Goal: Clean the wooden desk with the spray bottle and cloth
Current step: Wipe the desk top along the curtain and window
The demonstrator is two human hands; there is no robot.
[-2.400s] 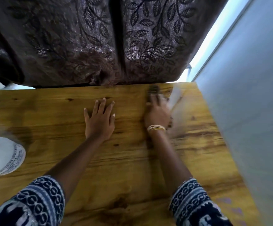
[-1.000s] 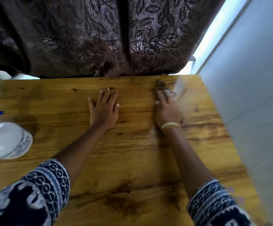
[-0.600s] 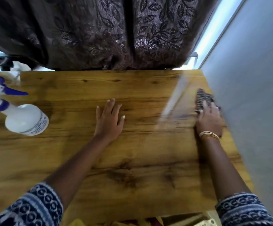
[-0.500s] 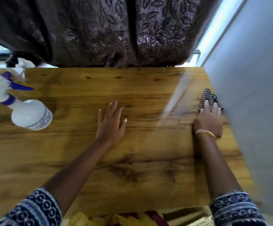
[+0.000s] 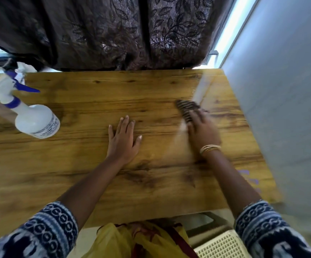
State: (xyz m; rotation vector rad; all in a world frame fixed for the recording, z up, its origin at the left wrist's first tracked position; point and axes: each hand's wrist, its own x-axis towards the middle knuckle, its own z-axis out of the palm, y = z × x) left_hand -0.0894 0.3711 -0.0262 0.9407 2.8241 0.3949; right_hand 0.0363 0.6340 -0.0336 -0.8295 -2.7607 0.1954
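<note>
Left hand: we are seeing the left hand [image 5: 123, 140] lying flat on the yellow-brown wooden counter [image 5: 87, 174], fingers straight and spread.
Right hand: the right hand [image 5: 202, 130] is pressing on the dark striped cloth [image 5: 187, 109]; motion blur is smearing its fingers, so we cannot tell how they are bent.
Cloth: only its far end is showing past the fingertips, right of the counter's centre.
Bottle: the white spray bottle with blue trigger [image 5: 30, 116] is standing at the counter's left, nozzle partly cut off.
Glare: a pale streak is washing out the counter's far right corner.

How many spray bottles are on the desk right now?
1. The spray bottle stands at the desk's far left, apart from both hands. More could sit beyond the frame's left edge.
</note>
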